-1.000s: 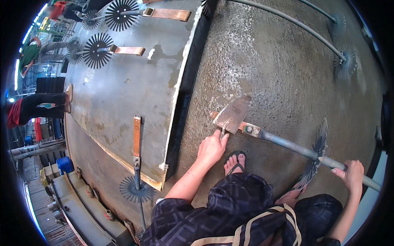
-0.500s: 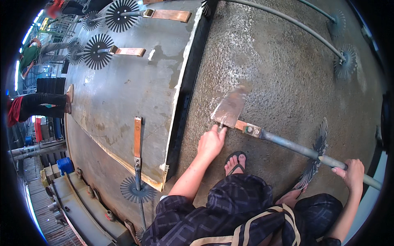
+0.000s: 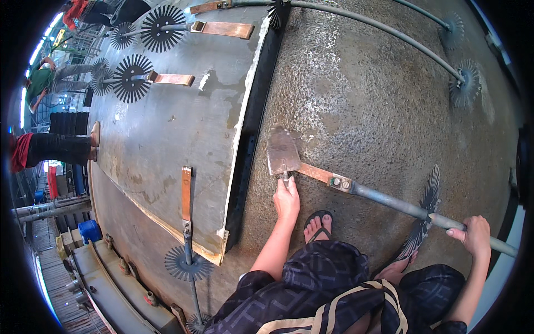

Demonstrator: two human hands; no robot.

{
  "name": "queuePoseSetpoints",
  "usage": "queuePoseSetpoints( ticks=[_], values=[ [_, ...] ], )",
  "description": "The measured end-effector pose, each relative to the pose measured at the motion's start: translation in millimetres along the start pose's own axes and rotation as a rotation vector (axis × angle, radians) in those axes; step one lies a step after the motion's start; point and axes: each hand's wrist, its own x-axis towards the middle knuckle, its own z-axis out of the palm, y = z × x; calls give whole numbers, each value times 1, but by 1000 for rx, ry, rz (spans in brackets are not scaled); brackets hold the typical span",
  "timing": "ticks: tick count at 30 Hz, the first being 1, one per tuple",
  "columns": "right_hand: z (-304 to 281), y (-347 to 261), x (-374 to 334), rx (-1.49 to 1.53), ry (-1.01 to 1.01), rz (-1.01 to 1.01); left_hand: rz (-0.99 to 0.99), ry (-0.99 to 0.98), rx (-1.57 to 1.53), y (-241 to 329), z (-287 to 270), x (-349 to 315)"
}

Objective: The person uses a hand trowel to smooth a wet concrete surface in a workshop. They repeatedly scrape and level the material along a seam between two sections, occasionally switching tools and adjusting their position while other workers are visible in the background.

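My left hand (image 3: 286, 201) grips the short handle of a trowel (image 3: 282, 150). The trowel's flat, worn blade points away from me over the rough, wet brown surface. Beside its lower right corner ends a copper strip (image 3: 315, 172), bolted to a grey metal rod (image 3: 384, 202). Farther along that rod sits a dark slotted disc (image 3: 416, 236), seen nearly edge-on. My right hand (image 3: 477, 236) is wrapped round the rod near its right end.
At left lies a smooth grey sheet (image 3: 150, 131) with a dark raised edge. More rods with slotted discs (image 3: 132, 78) and copper strips (image 3: 186, 192) rest around. Other people's legs (image 3: 58, 147) show far left. My sandalled foot (image 3: 318, 225) is just right of my left forearm.
My left hand has moved left and slightly nearer with the trowel, whose blade has swung from a rightward lean to nearly straight ahead. My right hand and the rod have hardly moved.
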Motion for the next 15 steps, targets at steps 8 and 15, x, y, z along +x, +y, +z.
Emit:
queuePoseSetpoints(
  ticks=[8,15],
  values=[
    [7,5,0,14,-34,4,72,42,-18,0,10,-9],
    [3,2,1,34,-109,38,90,16,-72,2,11,-19]
  ],
)
